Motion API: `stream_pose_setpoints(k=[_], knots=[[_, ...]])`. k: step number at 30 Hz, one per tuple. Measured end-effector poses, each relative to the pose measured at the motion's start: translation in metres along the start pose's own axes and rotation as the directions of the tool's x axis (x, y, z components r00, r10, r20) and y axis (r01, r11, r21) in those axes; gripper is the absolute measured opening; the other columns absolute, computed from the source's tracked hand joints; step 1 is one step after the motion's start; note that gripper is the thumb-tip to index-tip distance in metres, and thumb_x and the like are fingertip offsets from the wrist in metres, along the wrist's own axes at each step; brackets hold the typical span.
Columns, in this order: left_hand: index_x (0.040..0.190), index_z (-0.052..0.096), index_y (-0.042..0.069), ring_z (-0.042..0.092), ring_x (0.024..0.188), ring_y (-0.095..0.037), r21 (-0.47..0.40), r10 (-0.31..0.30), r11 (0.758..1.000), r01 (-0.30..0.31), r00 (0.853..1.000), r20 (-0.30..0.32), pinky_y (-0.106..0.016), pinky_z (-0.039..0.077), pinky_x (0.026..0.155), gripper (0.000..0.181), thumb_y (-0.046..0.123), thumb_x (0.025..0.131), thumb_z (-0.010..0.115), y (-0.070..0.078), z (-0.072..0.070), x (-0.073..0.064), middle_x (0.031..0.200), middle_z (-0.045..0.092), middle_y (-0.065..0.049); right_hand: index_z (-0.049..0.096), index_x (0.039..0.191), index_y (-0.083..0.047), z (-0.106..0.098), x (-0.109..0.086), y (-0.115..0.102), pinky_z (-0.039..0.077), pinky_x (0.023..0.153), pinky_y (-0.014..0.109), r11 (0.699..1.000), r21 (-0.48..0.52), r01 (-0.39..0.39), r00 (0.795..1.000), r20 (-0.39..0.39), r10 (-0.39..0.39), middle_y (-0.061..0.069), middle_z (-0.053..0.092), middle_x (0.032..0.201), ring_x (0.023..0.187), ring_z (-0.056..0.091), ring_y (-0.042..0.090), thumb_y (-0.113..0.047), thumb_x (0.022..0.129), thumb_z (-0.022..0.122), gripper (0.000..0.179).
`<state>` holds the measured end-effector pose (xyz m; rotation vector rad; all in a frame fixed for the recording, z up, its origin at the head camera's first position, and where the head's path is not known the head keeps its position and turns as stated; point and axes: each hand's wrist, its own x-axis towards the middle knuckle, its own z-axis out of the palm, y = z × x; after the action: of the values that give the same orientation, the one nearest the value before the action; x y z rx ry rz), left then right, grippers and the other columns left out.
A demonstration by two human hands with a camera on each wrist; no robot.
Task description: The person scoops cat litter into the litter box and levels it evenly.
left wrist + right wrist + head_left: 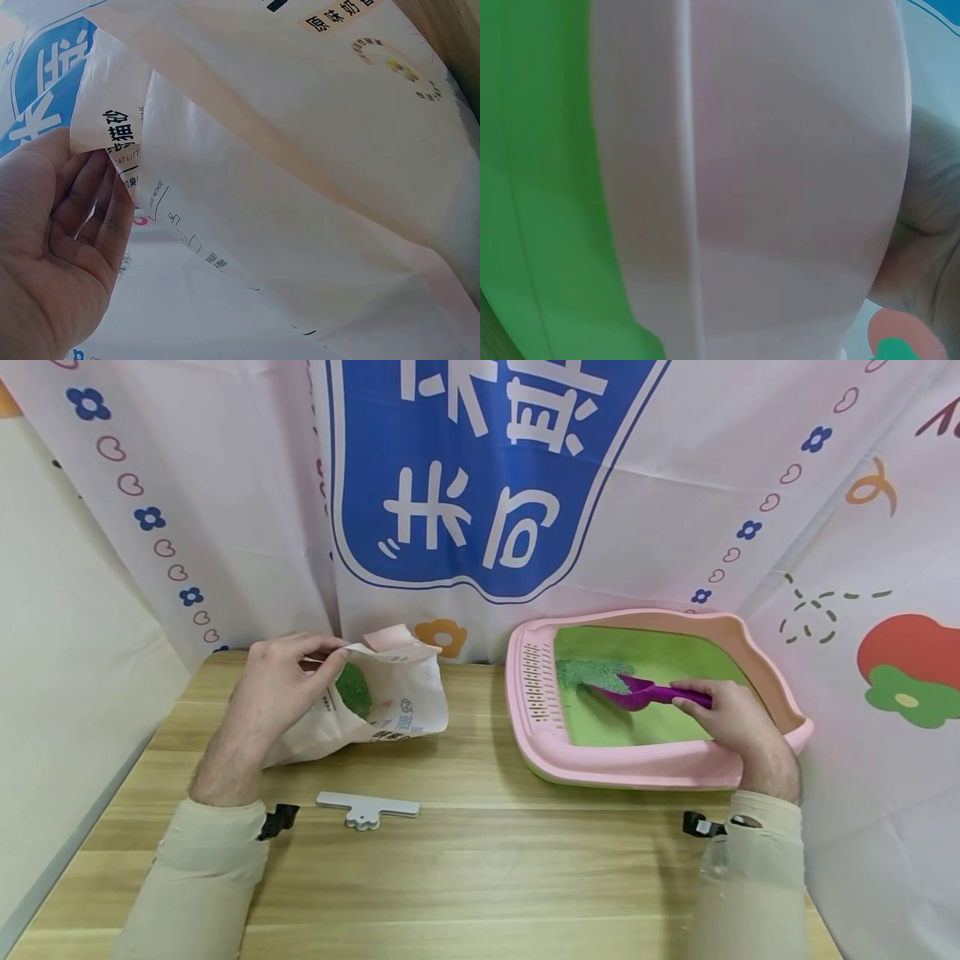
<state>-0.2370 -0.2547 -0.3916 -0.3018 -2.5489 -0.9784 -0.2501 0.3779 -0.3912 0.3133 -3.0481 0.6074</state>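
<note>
My left hand (288, 681) pinches the top edge of a white cat litter bag (420, 706), which lies on its side with its mouth spread. Green litter granules (354, 691) show inside that mouth. In the left wrist view, thumb and fingers of the left hand (67, 232) grip a flap of the bag (262, 202). My right hand (738, 718) holds a purple scoop (643, 695) by its handle, inside a pink-rimmed litter box (637, 764). The scoop's tip is in a heap of green litter (588, 674) on the box's green floor. The box wall (795, 180) hides most of the right hand (926, 225).
A white clip (367, 807) lies on the wooden table (480, 877) in front of the bag. A slotted pink panel (536, 685) forms the litter box's left side. Behind the table hangs a printed white cloth (255, 510) with a blue sign.
</note>
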Motion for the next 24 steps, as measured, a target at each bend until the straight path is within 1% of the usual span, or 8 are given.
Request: stream_pose_setpoints(k=[4, 9, 15, 20, 24], knots=[[0.128, 0.089, 0.009, 0.088, 0.108, -0.039, 0.002, 0.001, 1.000, -0.001, 1.000, 0.000, 0.009, 0.041, 0.082, 0.023, 0.025, 0.116, 0.077, 0.0001, 0.0002, 0.0009, 0.127, 0.089, -0.018, 0.078, 0.146, 0.003, -0.0003, 0.0004, 0.0007, 0.049, 0.071, 0.030, 1.000, -0.003, 0.004, 1.000, 0.016, -0.004, 0.031, 0.083, 0.129, 0.085, 0.065, 0.022, -0.020, 0.118, 0.073, 0.036], [0.128, 0.089, 0.009, 0.088, 0.108, -0.039, 0.002, 0.000, 1.000, 0.000, 1.000, 0.003, 0.009, 0.041, 0.082, 0.023, 0.025, 0.116, 0.077, 0.0002, 0.0001, 0.0009, 0.127, 0.089, -0.018, 0.078, 0.146, 0.003, -0.0021, 0.0007, 0.0011, 0.050, 0.076, 0.032, 1.000, -0.012, -0.001, 1.000, 0.022, 0.002, 0.032, 0.083, 0.132, 0.090, 0.067, 0.026, -0.021, 0.118, 0.073, 0.037], [0.129, 0.089, 0.009, 0.088, 0.109, -0.040, 0.005, -0.002, 1.000, 0.002, 1.000, 0.010, 0.008, 0.041, 0.082, 0.024, 0.026, 0.117, 0.077, 0.0001, -0.0001, 0.0010, 0.128, 0.089, -0.019, 0.077, 0.147, 0.003, -0.0051, 0.0007, 0.0031, 0.049, 0.072, 0.031, 1.000, -0.015, -0.025, 0.999, 0.036, 0.025, 0.030, 0.083, 0.126, 0.086, 0.065, 0.023, -0.022, 0.119, 0.072, 0.038], [0.131, 0.089, 0.010, 0.087, 0.111, -0.040, 0.010, -0.011, 1.000, 0.011, 1.000, 0.021, 0.005, 0.045, 0.083, 0.027, 0.029, 0.117, 0.076, -0.0001, -0.0003, 0.0019, 0.130, 0.088, -0.019, 0.076, 0.148, 0.004, -0.0071, 0.0003, 0.0054, 0.053, 0.079, 0.035, 0.999, -0.026, -0.030, 0.999, 0.034, 0.031, 0.031, 0.083, 0.126, 0.092, 0.069, 0.027, -0.021, 0.119, 0.073, 0.039], [0.130, 0.089, 0.010, 0.087, 0.110, -0.040, 0.014, -0.008, 1.000, 0.008, 1.000, 0.016, 0.005, 0.044, 0.082, 0.026, 0.029, 0.117, 0.076, -0.0001, -0.0001, 0.0013, 0.129, 0.088, -0.019, 0.076, 0.147, 0.006, -0.0090, 0.0003, 0.0070, 0.057, 0.084, 0.042, 0.999, -0.048, -0.025, 0.999, 0.021, 0.026, 0.033, 0.083, 0.127, 0.096, 0.072, 0.032, -0.020, 0.118, 0.074, 0.039]])
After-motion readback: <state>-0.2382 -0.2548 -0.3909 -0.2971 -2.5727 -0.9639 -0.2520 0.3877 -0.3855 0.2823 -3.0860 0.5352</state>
